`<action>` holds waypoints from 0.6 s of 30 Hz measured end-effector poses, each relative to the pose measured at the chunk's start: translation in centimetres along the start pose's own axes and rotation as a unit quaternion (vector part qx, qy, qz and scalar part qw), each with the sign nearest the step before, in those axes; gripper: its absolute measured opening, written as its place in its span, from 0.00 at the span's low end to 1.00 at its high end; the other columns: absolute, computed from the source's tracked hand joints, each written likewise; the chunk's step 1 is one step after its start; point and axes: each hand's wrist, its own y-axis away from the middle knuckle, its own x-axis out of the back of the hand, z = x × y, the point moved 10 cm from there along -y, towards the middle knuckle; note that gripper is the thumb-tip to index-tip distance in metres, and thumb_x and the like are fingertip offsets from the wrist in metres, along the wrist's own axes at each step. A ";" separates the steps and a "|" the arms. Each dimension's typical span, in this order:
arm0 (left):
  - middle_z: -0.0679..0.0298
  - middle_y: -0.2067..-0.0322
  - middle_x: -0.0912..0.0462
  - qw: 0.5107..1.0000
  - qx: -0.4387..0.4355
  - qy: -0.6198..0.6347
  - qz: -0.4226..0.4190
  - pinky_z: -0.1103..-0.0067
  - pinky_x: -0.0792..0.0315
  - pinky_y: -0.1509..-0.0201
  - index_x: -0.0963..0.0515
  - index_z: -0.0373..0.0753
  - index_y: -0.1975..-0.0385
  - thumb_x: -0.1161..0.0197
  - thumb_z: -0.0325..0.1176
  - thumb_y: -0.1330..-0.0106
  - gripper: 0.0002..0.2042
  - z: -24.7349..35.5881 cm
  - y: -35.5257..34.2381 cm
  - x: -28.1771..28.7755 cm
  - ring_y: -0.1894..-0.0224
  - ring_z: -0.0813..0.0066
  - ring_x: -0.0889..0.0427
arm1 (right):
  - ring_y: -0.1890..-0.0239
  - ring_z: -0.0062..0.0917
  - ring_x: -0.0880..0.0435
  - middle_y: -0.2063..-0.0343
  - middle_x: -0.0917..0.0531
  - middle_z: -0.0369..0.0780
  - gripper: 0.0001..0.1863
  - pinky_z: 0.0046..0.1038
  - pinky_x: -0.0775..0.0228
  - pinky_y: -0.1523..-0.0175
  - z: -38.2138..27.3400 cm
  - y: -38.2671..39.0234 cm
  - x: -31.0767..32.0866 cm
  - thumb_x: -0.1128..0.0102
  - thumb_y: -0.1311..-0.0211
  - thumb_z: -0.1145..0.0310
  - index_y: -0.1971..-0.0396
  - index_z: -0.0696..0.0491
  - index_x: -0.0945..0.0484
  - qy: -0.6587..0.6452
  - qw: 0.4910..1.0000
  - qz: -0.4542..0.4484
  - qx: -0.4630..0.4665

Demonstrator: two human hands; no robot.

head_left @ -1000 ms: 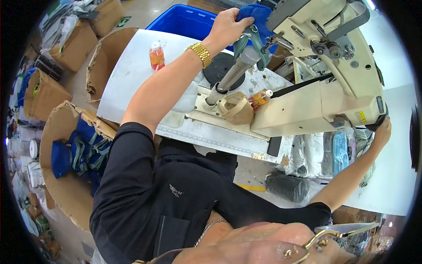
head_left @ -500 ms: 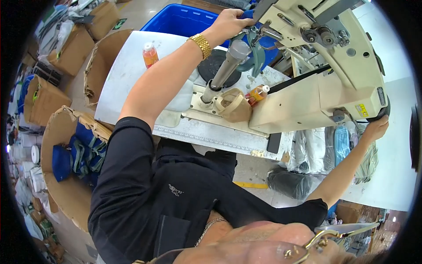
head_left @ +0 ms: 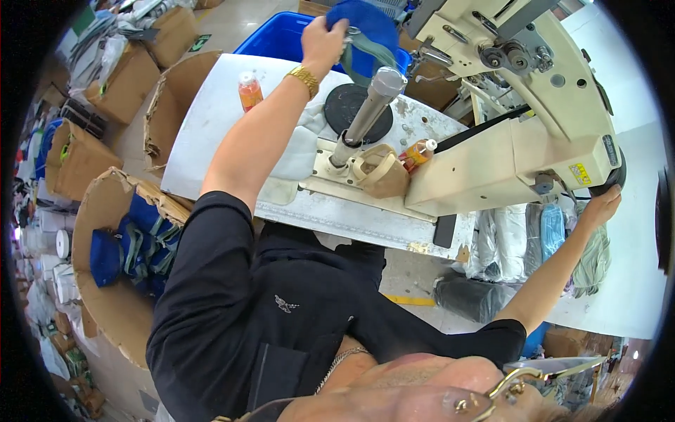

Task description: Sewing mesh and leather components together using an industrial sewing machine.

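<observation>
My left hand (head_left: 323, 43) grips a blue fabric piece (head_left: 362, 21) with grey-green straps (head_left: 373, 53), held left of the needle area of a cream industrial sewing machine (head_left: 466, 179), above the far side of the table (head_left: 211, 126). Just below the straps stands the steel post (head_left: 369, 109), with a black disc (head_left: 337, 109) beside it on the tabletop. My right hand (head_left: 605, 205) is curled on the black handwheel (head_left: 614, 174) at the machine's right end.
A blue bin (head_left: 267, 35) lies beyond the table. Two drink bottles (head_left: 249, 91) (head_left: 416, 156) and a beige pouch (head_left: 380, 176) sit around the machine. Cartons stand left, the nearest (head_left: 102, 302) holding blue pieces (head_left: 144, 250). Wrapped bundles (head_left: 511, 239) lie below right.
My left hand has pulled the blue piece and straps leftward, away from the needle area. My right hand stays at the handwheel, slightly shifted.
</observation>
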 end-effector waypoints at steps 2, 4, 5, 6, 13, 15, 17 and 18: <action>0.51 0.74 0.16 0.996 0.000 -0.015 0.086 0.70 0.26 0.63 0.20 0.30 0.72 0.34 0.43 0.42 0.17 -1.7 0.0 5.1 0.70 0.60 0.16 | 0.60 0.33 0.20 0.59 0.19 0.47 0.24 0.31 0.27 0.57 1.9 2.2 -1.6 0.51 0.29 0.54 0.54 0.65 0.26 -0.207 0.968 -0.062 -0.124; 0.56 0.76 0.17 0.986 0.038 0.098 0.130 0.72 0.27 0.66 0.22 0.29 0.75 0.33 0.39 0.42 0.15 -3.8 1.8 9.8 0.73 0.69 0.19 | 0.58 0.27 0.20 0.57 0.19 0.44 0.22 0.24 0.27 0.56 -0.3 6.2 1.5 0.48 0.31 0.60 0.50 0.65 0.26 -0.138 0.990 0.011 -0.002; 0.62 0.74 0.18 0.976 0.050 0.159 0.138 0.76 0.28 0.71 0.23 0.31 0.73 0.33 0.35 0.40 0.11 -4.5 3.4 11.9 0.74 0.78 0.24 | 0.58 0.28 0.20 0.56 0.19 0.45 0.21 0.25 0.27 0.55 -2.9 9.6 2.4 0.47 0.32 0.62 0.50 0.65 0.26 -0.191 0.980 0.028 -0.042; 0.64 0.71 0.18 0.958 0.121 0.231 0.120 0.81 0.28 0.74 0.23 0.34 0.68 0.34 0.33 0.39 0.08 -2.3 6.6 11.8 0.73 0.81 0.24 | 0.57 0.28 0.20 0.56 0.19 0.45 0.20 0.25 0.27 0.54 -6.4 14.1 3.8 0.47 0.33 0.64 0.50 0.65 0.25 -0.231 0.968 0.049 -0.089; 0.66 0.67 0.18 0.971 0.092 0.216 0.050 0.82 0.22 0.76 0.25 0.36 0.62 0.38 0.30 0.34 0.07 1.5 18.7 16.0 0.71 0.81 0.20 | 0.47 0.29 0.21 0.47 0.21 0.43 0.22 0.28 0.30 0.42 -31.5 40.2 -11.9 0.44 0.32 0.69 0.42 0.62 0.30 -0.639 0.522 -0.446 -0.348; 0.65 0.66 0.18 0.976 0.056 0.205 0.047 0.81 0.21 0.76 0.25 0.36 0.60 0.39 0.28 0.33 0.06 3.3 20.4 16.9 0.70 0.82 0.20 | 0.47 0.28 0.21 0.48 0.21 0.42 0.22 0.27 0.30 0.44 -34.1 40.1 -13.7 0.43 0.33 0.68 0.42 0.62 0.30 -0.662 0.479 -0.430 -0.384; 0.66 0.66 0.18 0.980 0.041 0.189 0.034 0.82 0.22 0.76 0.25 0.36 0.60 0.40 0.28 0.33 0.06 4.2 20.7 17.0 0.70 0.82 0.20 | 0.48 0.27 0.21 0.52 0.19 0.40 0.21 0.27 0.29 0.49 -35.4 38.8 -14.7 0.43 0.33 0.67 0.43 0.59 0.29 -0.689 0.457 -0.421 -0.374; 0.66 0.66 0.18 0.983 0.026 0.179 0.023 0.82 0.22 0.76 0.25 0.36 0.60 0.40 0.28 0.33 0.05 4.6 20.8 16.8 0.70 0.82 0.20 | 0.48 0.27 0.21 0.52 0.19 0.40 0.21 0.27 0.29 0.49 -35.3 39.2 -15.2 0.43 0.33 0.67 0.43 0.59 0.29 -0.689 0.457 -0.419 -0.376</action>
